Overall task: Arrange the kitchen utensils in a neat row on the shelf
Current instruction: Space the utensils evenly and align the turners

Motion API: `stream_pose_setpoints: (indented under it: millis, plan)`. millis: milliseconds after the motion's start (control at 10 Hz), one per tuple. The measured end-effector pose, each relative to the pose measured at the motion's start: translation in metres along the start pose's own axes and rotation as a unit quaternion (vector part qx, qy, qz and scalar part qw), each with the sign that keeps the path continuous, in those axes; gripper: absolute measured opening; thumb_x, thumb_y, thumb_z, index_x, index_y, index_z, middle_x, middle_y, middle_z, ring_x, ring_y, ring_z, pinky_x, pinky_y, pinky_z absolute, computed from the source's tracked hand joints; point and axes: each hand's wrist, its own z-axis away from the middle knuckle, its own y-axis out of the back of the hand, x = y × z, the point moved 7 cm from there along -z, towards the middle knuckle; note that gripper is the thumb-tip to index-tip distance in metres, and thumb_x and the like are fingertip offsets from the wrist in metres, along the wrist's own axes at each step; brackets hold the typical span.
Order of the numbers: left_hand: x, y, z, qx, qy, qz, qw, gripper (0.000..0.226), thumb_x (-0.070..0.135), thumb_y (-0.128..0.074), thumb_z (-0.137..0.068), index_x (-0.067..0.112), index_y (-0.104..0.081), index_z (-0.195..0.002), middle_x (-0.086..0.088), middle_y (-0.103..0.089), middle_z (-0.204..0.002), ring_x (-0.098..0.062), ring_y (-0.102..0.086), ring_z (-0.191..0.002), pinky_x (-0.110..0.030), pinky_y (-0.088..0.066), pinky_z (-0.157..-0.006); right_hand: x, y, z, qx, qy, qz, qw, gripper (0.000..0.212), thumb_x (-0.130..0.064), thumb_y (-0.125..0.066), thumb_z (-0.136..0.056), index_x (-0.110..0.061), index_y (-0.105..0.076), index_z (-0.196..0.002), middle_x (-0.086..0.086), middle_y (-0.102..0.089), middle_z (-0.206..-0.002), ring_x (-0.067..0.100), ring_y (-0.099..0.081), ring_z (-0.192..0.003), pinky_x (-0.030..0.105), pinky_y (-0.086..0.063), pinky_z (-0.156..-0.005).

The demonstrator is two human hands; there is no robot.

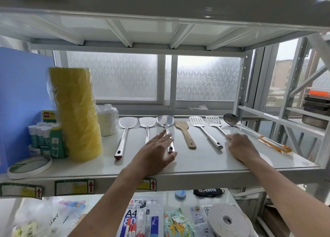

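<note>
Several utensils lie side by side on the white shelf (196, 163), heads toward the window. From the left: three steel spatulas (125, 129) (147, 123) (165, 121), a wooden spatula (184, 132), two slotted turners (205, 131) (214, 122) and a ladle (231, 119) with an orange handle, angled off to the right. My left hand (157, 152) lies flat with fingers spread over the second spatula's handle, touching the third's. My right hand (241, 147) is curled over the handle end of the right slotted turner, hiding it.
A tall yellow tape stack (76, 111), white tape rolls (108, 120), glue sticks (42, 135) and a flat tape ring (30, 166) fill the shelf's left end. A steel upright (239, 86) stands at the back right. The shelf below holds stationery packs and a foam roll (228, 220).
</note>
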Motion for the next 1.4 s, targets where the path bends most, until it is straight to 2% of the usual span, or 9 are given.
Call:
stream_pose_setpoints:
  millis: [200, 400, 500, 600, 700, 800, 900, 1000, 1400]
  plan:
    - [0.0000, -0.0001, 0.0001, -0.004, 0.001, 0.000, 1.000, 0.063, 0.049, -0.042, -0.101, 0.017, -0.034, -0.155, 0.004, -0.021, -0.166, -0.003, -0.001, -0.154, -0.021, -0.005, -0.118, -0.0025, -0.0001, 0.0029, -0.010, 0.009, -0.001, 1.000, 0.017, -0.021, -0.055, -0.090, -0.016, -0.064, -0.076, 0.015, -0.066, -0.084, 0.035, -0.061, -0.083, 0.036, -0.049, -0.071]
    - [0.0005, 0.0002, 0.0005, -0.006, -0.001, 0.003, 1.000, 0.062, 0.049, -0.041, -0.102, 0.016, -0.035, -0.154, 0.003, -0.022, -0.166, -0.003, -0.002, -0.154, -0.022, -0.006, -0.119, -0.0035, -0.0017, 0.0011, -0.011, 0.022, 0.003, 1.000, 0.027, -0.024, -0.053, -0.088, -0.019, -0.048, -0.063, 0.016, -0.064, -0.080, 0.035, -0.060, -0.079, 0.039, -0.051, -0.070]
    - [0.0001, -0.0005, 0.0004, -0.007, 0.000, 0.001, 1.000, 0.062, 0.049, -0.041, -0.102, 0.017, -0.035, -0.154, 0.003, -0.023, -0.166, -0.004, -0.002, -0.154, -0.022, -0.007, -0.119, -0.0035, -0.0031, 0.0004, -0.013, 0.029, 0.008, 0.999, 0.023, -0.025, -0.052, -0.089, -0.019, -0.052, -0.066, 0.016, -0.066, -0.084, 0.035, -0.061, -0.080, 0.041, -0.053, -0.072]
    - [-0.0003, -0.0011, 0.0002, -0.007, 0.001, -0.002, 1.000, 0.062, 0.050, -0.040, -0.102, 0.017, -0.035, -0.154, 0.004, -0.023, -0.166, -0.004, -0.002, -0.154, -0.023, -0.007, -0.119, -0.0066, -0.0030, 0.0004, -0.012, 0.037, 0.007, 0.999, 0.019, -0.025, -0.051, -0.090, -0.016, -0.068, -0.085, 0.018, -0.071, -0.095, 0.037, -0.064, -0.090, 0.044, -0.054, -0.079]
    - [-0.0009, -0.0012, 0.0008, -0.009, 0.003, 0.000, 1.000, 0.062, 0.050, -0.040, -0.102, 0.017, -0.034, -0.155, 0.004, -0.022, -0.166, -0.004, -0.002, -0.154, -0.023, -0.008, -0.120, -0.0067, -0.0032, -0.0003, -0.004, 0.038, 0.006, 0.999, 0.028, -0.024, -0.052, -0.092, -0.011, -0.071, -0.107, 0.019, -0.072, -0.107, 0.038, -0.065, -0.100, 0.044, -0.054, -0.085]
    - [0.0000, -0.0006, 0.0009, -0.008, 0.003, 0.000, 1.000, 0.063, 0.050, -0.040, -0.102, 0.017, -0.034, -0.155, 0.004, -0.022, -0.166, -0.004, -0.002, -0.154, -0.023, -0.008, -0.119, -0.0075, -0.0026, 0.0004, -0.007, 0.040, 0.004, 0.999, 0.025, -0.024, -0.052, -0.091, -0.012, -0.072, -0.100, 0.019, -0.072, -0.103, 0.038, -0.065, -0.097, 0.044, -0.054, -0.083]
    - [-0.0012, -0.0014, 0.0006, -0.011, 0.006, 0.002, 1.000, 0.063, 0.050, -0.040, -0.102, 0.016, -0.034, -0.155, 0.004, -0.023, -0.166, -0.004, -0.003, -0.154, -0.024, -0.009, -0.120, -0.0081, -0.0038, 0.0009, -0.021, 0.042, 0.009, 0.999, 0.021, -0.023, -0.049, -0.090, -0.014, -0.062, -0.075, 0.017, -0.069, -0.088, 0.037, -0.063, -0.086, 0.044, -0.054, -0.076]
    - [-0.0031, -0.0029, 0.0001, -0.011, 0.008, 0.001, 1.000, 0.064, 0.051, -0.040, -0.101, 0.017, -0.035, -0.154, 0.004, -0.024, -0.165, -0.004, -0.003, -0.154, -0.027, -0.011, -0.122, -0.0061, -0.0042, -0.0003, -0.022, 0.039, 0.007, 0.999, 0.024, -0.023, -0.048, -0.089, -0.015, -0.054, -0.067, 0.015, -0.065, -0.082, 0.036, -0.060, -0.080, 0.042, -0.053, -0.072]
    - [-0.0036, -0.0036, 0.0001, -0.012, 0.012, 0.001, 1.000, 0.064, 0.051, -0.040, -0.101, 0.017, -0.034, -0.155, 0.005, -0.023, -0.165, -0.004, -0.003, -0.154, -0.027, -0.011, -0.121, -0.0062, -0.0045, 0.0002, -0.023, 0.040, 0.009, 0.999, 0.027, -0.022, -0.049, -0.089, -0.016, -0.049, -0.062, 0.013, -0.062, -0.076, 0.033, -0.059, -0.075, 0.041, -0.051, -0.067]
